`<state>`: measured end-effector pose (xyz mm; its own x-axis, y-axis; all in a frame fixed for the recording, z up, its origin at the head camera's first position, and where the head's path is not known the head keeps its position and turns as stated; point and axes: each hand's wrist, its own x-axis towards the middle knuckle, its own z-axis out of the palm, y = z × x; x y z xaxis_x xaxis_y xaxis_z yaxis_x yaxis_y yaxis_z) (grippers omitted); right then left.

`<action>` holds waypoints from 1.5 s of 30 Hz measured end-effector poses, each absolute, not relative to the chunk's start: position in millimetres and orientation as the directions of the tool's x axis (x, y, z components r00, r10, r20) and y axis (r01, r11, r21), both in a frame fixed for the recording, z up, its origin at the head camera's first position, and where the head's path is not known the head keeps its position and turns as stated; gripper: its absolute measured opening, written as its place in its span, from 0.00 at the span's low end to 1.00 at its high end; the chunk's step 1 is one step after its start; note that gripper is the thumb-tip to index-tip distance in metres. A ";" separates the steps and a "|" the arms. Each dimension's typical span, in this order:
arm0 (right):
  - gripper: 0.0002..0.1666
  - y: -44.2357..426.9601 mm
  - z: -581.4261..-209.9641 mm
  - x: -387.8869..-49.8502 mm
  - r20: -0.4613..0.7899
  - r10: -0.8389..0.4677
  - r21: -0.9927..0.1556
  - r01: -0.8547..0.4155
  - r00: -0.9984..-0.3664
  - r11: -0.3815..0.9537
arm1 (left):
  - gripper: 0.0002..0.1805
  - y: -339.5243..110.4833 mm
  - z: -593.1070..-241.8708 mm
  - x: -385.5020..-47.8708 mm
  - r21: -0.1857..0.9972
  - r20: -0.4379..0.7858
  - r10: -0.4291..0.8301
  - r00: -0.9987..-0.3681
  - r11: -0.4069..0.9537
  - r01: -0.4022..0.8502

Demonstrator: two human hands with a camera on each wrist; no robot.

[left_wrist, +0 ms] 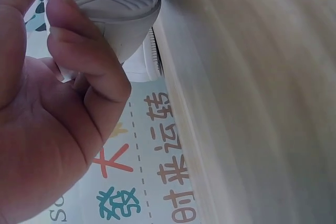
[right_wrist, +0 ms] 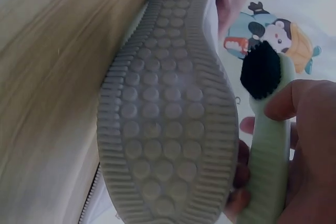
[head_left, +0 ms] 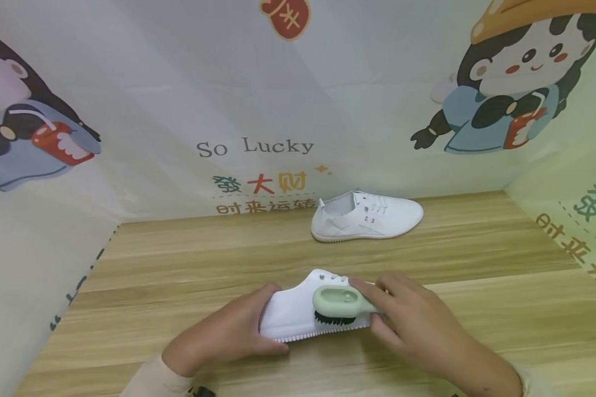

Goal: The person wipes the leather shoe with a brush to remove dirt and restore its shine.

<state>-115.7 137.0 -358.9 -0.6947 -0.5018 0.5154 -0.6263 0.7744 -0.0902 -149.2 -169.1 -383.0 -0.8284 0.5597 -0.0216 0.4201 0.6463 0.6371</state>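
A white shoe [head_left: 290,311] is held tilted over the table, its studded sole [right_wrist: 163,98] filling the right wrist view. My left hand [head_left: 233,325] grips it at the heel, fingers bent around the heel end in the left wrist view [left_wrist: 63,103]. The right hand [head_left: 422,320] holds a pale green brush [head_left: 340,300] by its handle, with the black bristles [right_wrist: 261,71] beside the shoe. In the head view the bristles lie over the shoe's side; whether they touch it, I cannot tell.
A second white shoe [head_left: 392,216] stands at the back of the wooden table [head_left: 179,259], near the printed backdrop [head_left: 179,99]. Printed side walls rise at the left and right edges. A dark object [head_left: 203,391] shows by the left sleeve.
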 end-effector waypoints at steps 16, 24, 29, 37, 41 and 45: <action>0.32 114.3 -359.7 -128.4 0.390 -0.550 -0.081 -0.623 -0.738 0.778 | 0.39 -162.5 -390.2 -153.5 0.729 -0.082 0.562 -0.823 0.597 0.335; 0.22 114.1 -354.3 -128.4 0.442 -0.616 -0.118 -0.723 -0.652 0.681 | 0.37 -167.1 -384.3 -152.2 0.760 -0.086 0.583 -0.808 0.563 0.325; 0.23 111.7 -353.9 -126.2 0.444 -0.645 -0.125 -0.755 -0.623 0.643 | 0.39 -167.3 -382.6 -153.6 0.737 -0.061 0.600 -0.798 0.566 0.369; 0.25 111.8 -351.7 -120.3 0.423 -0.626 -0.126 -0.727 -0.655 0.675 | 0.39 -166.3 -386.5 -154.2 0.746 -0.069 0.597 -0.799 0.563 0.356; 0.25 114.7 -347.4 -118.8 0.407 -0.593 -0.149 -0.691 -0.695 0.707 | 0.38 -167.3 -387.4 -153.2 0.762 -0.100 0.577 -0.810 0.569 0.311; 0.24 117.7 -342.9 -119.1 0.414 -0.577 -0.174 -0.683 -0.704 0.709 | 0.38 -169.3 -388.2 -151.5 0.774 -0.123 0.558 -0.820 0.571 0.272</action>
